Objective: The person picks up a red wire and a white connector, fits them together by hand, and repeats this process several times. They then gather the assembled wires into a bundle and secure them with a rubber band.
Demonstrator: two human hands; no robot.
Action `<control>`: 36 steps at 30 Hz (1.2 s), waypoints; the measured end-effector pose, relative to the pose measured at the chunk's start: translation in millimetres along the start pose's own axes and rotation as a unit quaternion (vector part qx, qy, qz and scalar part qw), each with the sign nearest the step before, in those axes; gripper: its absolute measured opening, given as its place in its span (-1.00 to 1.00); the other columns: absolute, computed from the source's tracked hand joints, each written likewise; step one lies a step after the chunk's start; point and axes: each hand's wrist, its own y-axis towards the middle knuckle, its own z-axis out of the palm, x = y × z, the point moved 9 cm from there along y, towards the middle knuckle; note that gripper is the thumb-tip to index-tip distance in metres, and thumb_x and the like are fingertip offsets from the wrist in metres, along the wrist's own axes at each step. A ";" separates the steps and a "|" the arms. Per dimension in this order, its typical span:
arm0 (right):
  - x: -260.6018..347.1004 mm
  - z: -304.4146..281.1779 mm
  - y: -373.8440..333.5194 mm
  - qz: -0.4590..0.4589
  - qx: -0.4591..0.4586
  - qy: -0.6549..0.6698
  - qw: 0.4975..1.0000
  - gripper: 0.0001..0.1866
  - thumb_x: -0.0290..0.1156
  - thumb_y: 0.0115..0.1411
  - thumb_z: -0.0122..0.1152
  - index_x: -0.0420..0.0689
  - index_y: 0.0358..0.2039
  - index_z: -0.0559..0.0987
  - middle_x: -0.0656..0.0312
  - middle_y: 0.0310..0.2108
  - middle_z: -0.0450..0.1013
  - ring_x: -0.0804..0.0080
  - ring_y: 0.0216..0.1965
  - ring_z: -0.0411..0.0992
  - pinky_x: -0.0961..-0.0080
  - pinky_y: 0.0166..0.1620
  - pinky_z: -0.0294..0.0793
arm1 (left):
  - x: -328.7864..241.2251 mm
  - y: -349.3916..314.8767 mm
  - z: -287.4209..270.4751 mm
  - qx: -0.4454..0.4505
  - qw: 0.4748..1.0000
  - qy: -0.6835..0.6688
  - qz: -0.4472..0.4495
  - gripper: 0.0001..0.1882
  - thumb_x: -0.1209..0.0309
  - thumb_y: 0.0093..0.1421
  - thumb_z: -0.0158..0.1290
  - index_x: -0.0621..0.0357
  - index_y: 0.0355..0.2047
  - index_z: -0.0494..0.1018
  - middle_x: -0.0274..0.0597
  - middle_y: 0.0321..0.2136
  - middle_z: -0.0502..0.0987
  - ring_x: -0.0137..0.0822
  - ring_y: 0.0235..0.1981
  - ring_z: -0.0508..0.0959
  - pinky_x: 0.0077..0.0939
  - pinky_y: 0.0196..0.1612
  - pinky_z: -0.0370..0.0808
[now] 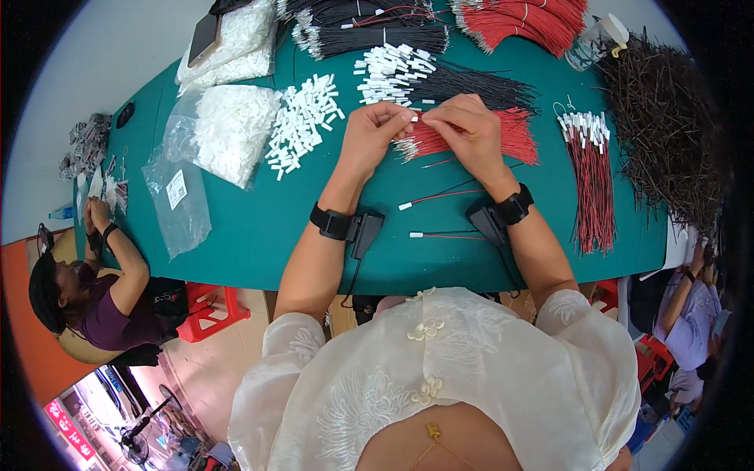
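My left hand (369,140) pinches a small white connector housing (415,118) between thumb and fingertips. Close beside it, my right hand (477,137) is closed in a pinch on a thin wire at the housing, which looks red; most of it is hidden by the fingers. Beneath both hands lies a bundle of red wires (517,135) with bare metal ends towards the left. Just beyond are black wires (487,85) with white connectors (397,69) on their left ends. Two loose red-and-black wire pairs, each with a white connector (405,206), rest between my forearms.
Loose white housings (305,118) and a clear bag of them (232,129) sit to the left, near an emptied plastic bag (179,206). Finished-looking red-and-black bundles (593,188), a dark wire heap (667,133) and a jar (597,41) occupy the right. Co-workers sit at both sides.
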 end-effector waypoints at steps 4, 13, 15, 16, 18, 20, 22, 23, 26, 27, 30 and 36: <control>-5.8 -5.4 3.0 0.046 -0.008 0.040 0.998 -0.87 -0.60 -0.03 0.35 -0.19 -0.40 0.65 0.21 -0.48 0.53 0.37 -0.40 0.47 0.53 -0.26 0.40 | -11.3 -1.3 0.7 -0.026 0.999 0.008 0.020 -0.85 0.46 0.23 0.10 0.32 -0.29 0.57 -0.32 -0.53 0.56 -0.61 -0.52 0.46 -0.75 -0.41 0.38; 37.2 -95.5 35.3 0.049 -0.128 0.176 0.975 -0.85 -0.64 -0.03 0.35 -0.23 -0.39 0.64 0.19 -0.43 0.51 0.36 -0.36 0.44 0.58 -0.29 0.40 | -26.4 -6.2 -37.5 -0.194 0.953 0.204 0.114 -0.84 0.42 0.20 0.14 0.28 -0.30 0.58 -0.38 -0.56 0.52 -0.64 -0.54 0.39 -0.72 -0.47 0.32; 69.4 -86.9 36.8 0.028 0.003 0.088 0.996 -0.85 -0.62 -0.04 0.35 -0.24 -0.38 0.64 0.18 -0.43 0.50 0.33 -0.34 0.45 0.53 -0.28 0.42 | -25.8 -7.0 -37.3 -0.195 0.945 0.236 0.119 -0.84 0.41 0.20 0.15 0.26 -0.30 0.58 -0.40 -0.56 0.50 -0.63 -0.53 0.38 -0.71 -0.46 0.31; 75.9 -76.7 34.9 0.017 0.069 0.044 0.996 -0.84 -0.61 -0.04 0.36 -0.25 -0.37 0.63 0.18 -0.43 0.50 0.31 -0.34 0.45 0.51 -0.28 0.43 | -27.3 -6.9 -36.6 -0.186 0.939 0.257 0.136 -0.87 0.44 0.16 0.16 0.26 -0.34 0.58 -0.35 -0.56 0.51 -0.60 -0.55 0.39 -0.68 -0.48 0.32; 63.9 -56.0 24.8 0.029 0.107 0.034 0.993 -0.85 -0.58 -0.03 0.35 -0.25 -0.38 0.63 0.17 -0.43 0.50 0.28 -0.34 0.45 0.47 -0.28 0.43 | -31.1 -5.1 -28.6 -0.162 0.925 0.296 0.172 -0.92 0.49 0.09 0.17 0.26 -0.42 0.57 -0.26 -0.55 0.53 -0.53 -0.59 0.41 -0.62 -0.51 0.35; 40.2 -19.6 9.2 0.051 0.185 0.016 0.981 -0.86 -0.54 -0.02 0.35 -0.25 -0.39 0.62 0.14 -0.45 0.49 0.22 -0.36 0.46 0.40 -0.29 0.44 | -29.1 -4.4 -27.3 -0.158 0.928 0.292 0.170 -0.92 0.50 0.07 0.18 0.25 -0.42 0.58 -0.25 -0.55 0.53 -0.51 -0.59 0.41 -0.61 -0.51 0.35; 7.1 -10.0 9.1 0.063 0.168 -0.033 0.983 -0.86 -0.51 -0.01 0.34 -0.24 -0.40 0.61 0.12 -0.46 0.48 0.19 -0.37 0.45 0.36 -0.29 0.44 | -29.7 -1.5 -24.2 -0.149 0.932 0.284 0.168 -0.92 0.52 0.04 0.19 0.23 -0.42 0.59 -0.24 -0.54 0.53 -0.47 -0.60 0.41 -0.59 -0.50 0.36; -9.4 -7.7 10.1 0.075 0.152 -0.081 0.982 -0.86 -0.47 0.01 0.33 -0.24 -0.41 0.60 0.10 -0.47 0.46 0.15 -0.38 0.44 0.32 -0.30 0.43 | -30.6 -1.3 -22.7 -0.146 0.932 0.285 0.170 -0.92 0.52 0.04 0.19 0.23 -0.42 0.59 -0.24 -0.54 0.53 -0.47 -0.60 0.41 -0.59 -0.50 0.36; -30.4 19.3 12.0 0.069 0.159 -0.084 0.981 -0.88 -0.47 0.02 0.31 -0.24 -0.43 0.59 0.09 -0.49 0.45 0.15 -0.40 0.43 0.33 -0.31 0.43 | -27.1 -1.2 -19.4 -0.120 0.928 0.309 0.168 -0.89 0.49 0.12 0.20 0.25 -0.34 0.60 -0.35 -0.53 0.51 -0.60 -0.57 0.35 -0.68 -0.48 0.33; -36.3 29.3 12.7 0.065 0.165 -0.084 0.981 -0.88 -0.47 0.03 0.30 -0.24 -0.44 0.59 0.09 -0.50 0.44 0.15 -0.41 0.43 0.33 -0.31 0.42 | -25.6 0.0 -20.3 -0.119 0.928 0.310 0.169 -0.89 0.49 0.12 0.20 0.25 -0.34 0.60 -0.35 -0.53 0.51 -0.60 -0.57 0.35 -0.68 -0.48 0.33; -49.7 48.2 14.6 0.080 0.162 -0.092 0.979 -0.89 -0.48 0.03 0.29 -0.24 -0.43 0.58 0.10 -0.50 0.43 0.18 -0.42 0.43 0.34 -0.33 0.42 | -23.4 0.3 -18.8 -0.112 0.928 0.317 0.158 -0.86 0.51 0.10 0.21 0.24 -0.31 0.60 -0.35 -0.55 0.50 -0.59 -0.57 0.36 -0.68 -0.49 0.34; -54.8 51.7 17.3 0.126 0.186 -0.025 0.974 -0.89 -0.49 0.04 0.28 -0.23 -0.42 0.58 0.13 -0.51 0.42 0.25 -0.45 0.43 0.37 -0.38 0.40 | -28.4 -2.1 -15.3 -0.110 0.918 0.333 0.185 -0.84 0.51 0.10 0.22 0.24 -0.28 0.59 -0.35 -0.56 0.48 -0.59 -0.58 0.37 -0.67 -0.50 0.34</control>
